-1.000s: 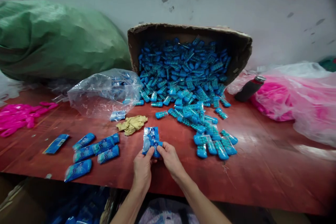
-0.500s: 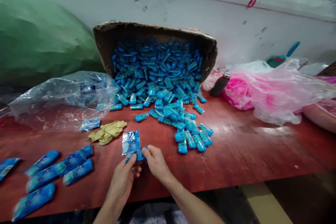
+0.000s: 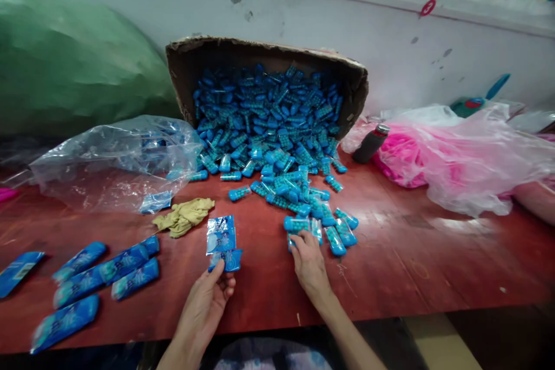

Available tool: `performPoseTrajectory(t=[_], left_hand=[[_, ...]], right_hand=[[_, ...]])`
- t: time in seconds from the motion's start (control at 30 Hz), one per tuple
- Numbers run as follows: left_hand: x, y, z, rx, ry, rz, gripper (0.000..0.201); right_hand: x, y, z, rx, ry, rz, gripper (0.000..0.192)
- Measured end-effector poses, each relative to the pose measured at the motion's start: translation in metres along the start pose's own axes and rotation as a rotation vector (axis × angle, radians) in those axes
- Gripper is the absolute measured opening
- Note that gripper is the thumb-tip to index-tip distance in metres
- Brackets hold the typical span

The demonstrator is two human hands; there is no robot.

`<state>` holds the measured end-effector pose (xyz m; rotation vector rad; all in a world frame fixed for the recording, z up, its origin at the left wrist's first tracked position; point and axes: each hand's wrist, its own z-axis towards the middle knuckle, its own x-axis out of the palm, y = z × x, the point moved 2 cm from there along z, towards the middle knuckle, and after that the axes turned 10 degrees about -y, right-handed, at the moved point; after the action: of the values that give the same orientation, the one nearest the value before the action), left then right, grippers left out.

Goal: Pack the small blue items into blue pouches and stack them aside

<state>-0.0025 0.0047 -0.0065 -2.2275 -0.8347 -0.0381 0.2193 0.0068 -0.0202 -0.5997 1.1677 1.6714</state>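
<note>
My left hand (image 3: 208, 298) is closed on a small blue printed packet (image 3: 231, 260), thumb on top and fingers curled beneath. Just beyond it, flat blue packets (image 3: 221, 237) lie on the red table. My right hand (image 3: 311, 266) has its fingers bent down onto a small blue container at the near edge of the pile; the fingers partly hide it. Against the fingertips lies another clear-and-blue container (image 3: 296, 224) with turquoise beads inside. Several plump blue packets (image 3: 124, 263) lie left of my left hand.
A tipped cardboard box (image 3: 177, 78) spills blue containers (image 3: 269, 110) onto the table (image 3: 390, 266). A yellow-green cloth (image 3: 186, 217) and clear plastic bag (image 3: 78, 167) lie left. To the right are a dark bottle (image 3: 370, 145), pink bags (image 3: 451, 156) and another person's arm (image 3: 535, 199).
My right hand has left the packet and moved right to the containers at the pile's near edge. My left hand still holds the packet. The view has shifted slightly left.
</note>
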Motion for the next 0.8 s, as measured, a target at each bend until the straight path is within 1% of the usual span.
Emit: performPoseTrajectory(t=[0.07, 0.13, 0.23, 0.3, 0.33, 0.37, 0.4, 0.47, 0.5, 0.67, 0.8], left_hand=[[0.0, -0.001, 0.0, -0.009, -0.005, -0.017, 0.007], [-0.001, -0.002, 0.0, -0.008, -0.014, -0.034, 0.008], [-0.002, -0.002, -0.002, -0.001, -0.007, -0.064, 0.008], [-0.001, -0.003, -0.005, -0.012, 0.017, -0.08, 0.007], [-0.001, -0.003, -0.007, -0.021, 0.03, -0.088, 0.007], [-0.001, -0.004, -0.009, -0.034, 0.04, -0.095, 0.008], [-0.001, -0.004, -0.01, -0.046, 0.044, -0.102, 0.008], [-0.001, -0.006, -0.012, -0.069, 0.045, -0.113, 0.01], [-0.002, -0.006, -0.013, -0.08, 0.041, -0.12, 0.011], [-0.003, -0.003, -0.009, -0.144, 0.01, -0.152, 0.012], [-0.001, -0.003, -0.01, -0.19, 0.039, -0.147, 0.013]], right_hand=[[0.004, 0.003, 0.008, -0.099, 0.043, 0.089, 0.025], [0.001, 0.007, 0.017, -0.153, 0.068, 0.103, 0.026], [-0.007, 0.018, 0.033, -0.133, 0.071, -0.03, 0.027], [-0.007, 0.03, 0.045, -0.144, 0.112, -0.169, 0.035], [-0.005, 0.036, 0.052, -0.168, 0.158, -0.238, 0.041], [0.0, 0.042, 0.059, -0.189, 0.212, -0.298, 0.042], [0.005, 0.046, 0.066, -0.207, 0.264, -0.335, 0.038], [0.016, 0.052, 0.077, -0.221, 0.323, -0.359, 0.023], [0.02, 0.054, 0.082, -0.224, 0.333, -0.355, 0.021], [0.032, 0.059, 0.091, -0.262, 0.349, -0.342, 0.033], [0.038, 0.067, 0.099, -0.287, 0.394, -0.288, 0.027]])
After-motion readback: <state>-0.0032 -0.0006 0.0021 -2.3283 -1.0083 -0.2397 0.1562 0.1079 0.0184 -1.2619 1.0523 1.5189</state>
